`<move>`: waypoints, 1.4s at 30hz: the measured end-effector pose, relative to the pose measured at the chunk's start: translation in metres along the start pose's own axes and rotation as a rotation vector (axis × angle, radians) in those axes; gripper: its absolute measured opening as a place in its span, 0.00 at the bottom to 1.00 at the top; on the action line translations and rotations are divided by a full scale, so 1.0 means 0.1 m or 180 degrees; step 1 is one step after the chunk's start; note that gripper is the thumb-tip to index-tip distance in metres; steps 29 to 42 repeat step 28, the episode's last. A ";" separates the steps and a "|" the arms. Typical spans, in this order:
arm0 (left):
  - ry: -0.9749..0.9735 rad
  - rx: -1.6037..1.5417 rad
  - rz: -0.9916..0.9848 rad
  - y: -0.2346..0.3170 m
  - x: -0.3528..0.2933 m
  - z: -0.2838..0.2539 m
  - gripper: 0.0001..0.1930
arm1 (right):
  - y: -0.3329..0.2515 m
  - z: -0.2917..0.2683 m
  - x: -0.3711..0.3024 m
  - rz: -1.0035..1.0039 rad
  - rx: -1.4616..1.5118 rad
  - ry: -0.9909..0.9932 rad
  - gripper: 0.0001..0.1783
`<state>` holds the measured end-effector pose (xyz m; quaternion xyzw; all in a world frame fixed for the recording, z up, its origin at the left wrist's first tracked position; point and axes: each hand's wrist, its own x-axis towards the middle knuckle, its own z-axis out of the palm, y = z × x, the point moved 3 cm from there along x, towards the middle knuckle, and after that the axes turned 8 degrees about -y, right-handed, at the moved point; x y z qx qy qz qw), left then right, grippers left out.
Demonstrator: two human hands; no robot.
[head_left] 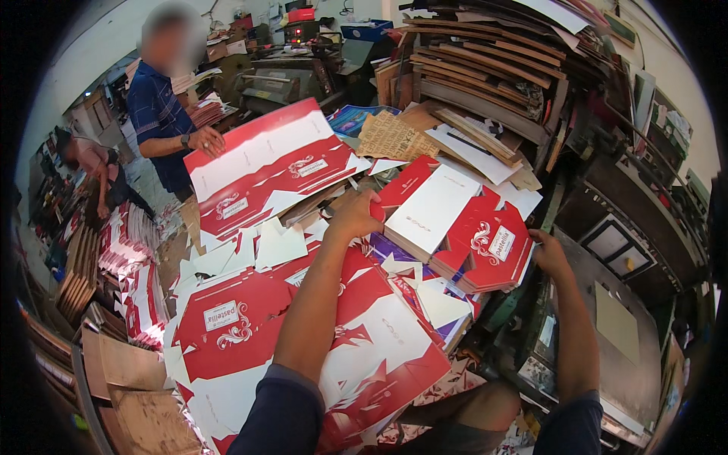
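A thick stack of red-and-white die-cut box blanks [436,208] lies on the piled work surface ahead of me. My left hand [356,216] grips its left end, the fingers bent at the edge. At the opposite end my right hand [550,252] holds the red flap edge, some of its fingers hidden beneath. Below my left forearm are larger red-and-white printed sheets [273,334], with white offcuts [280,243] scattered over them. Purple printed card [455,330] shows under the stack.
At the left a co-worker in a blue shirt [155,106] holds a large printed sheet [265,163]. Another person [95,167] bends over stacked blanks [129,243]. Wooden boards [485,57] are piled at the back. A dark machine [607,334] stands close on the right.
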<state>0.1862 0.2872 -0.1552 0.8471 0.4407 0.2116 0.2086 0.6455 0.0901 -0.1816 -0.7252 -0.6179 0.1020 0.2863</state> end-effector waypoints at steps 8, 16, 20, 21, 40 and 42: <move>0.0040 0.0254 0.0023 -0.08 0.01 -0.03 0.26 | -0.16 -0.01 0.00 0.0153 0.0475 0.0038 0.18; -0.0045 -0.0447 0.0071 -0.11 0.02 -0.07 0.26 | -0.20 -0.03 -0.02 0.0054 0.0276 -0.0005 0.21; 0.0010 -0.0217 0.0076 -0.14 0.03 -0.04 0.26 | -0.23 0.00 -0.02 0.0136 0.0270 -0.0034 0.22; 0.0045 -0.0115 0.0125 -0.17 0.04 -0.02 0.27 | -0.28 -0.01 0.00 0.0124 0.0268 -0.0053 0.22; -0.0082 0.0059 0.0264 -0.14 -0.01 -0.09 0.25 | 0.07 0.15 0.07 0.0056 0.0836 0.0042 0.22; -0.0082 0.0059 0.0264 -0.14 -0.01 -0.09 0.25 | 0.07 0.15 0.07 0.0056 0.0836 0.0042 0.22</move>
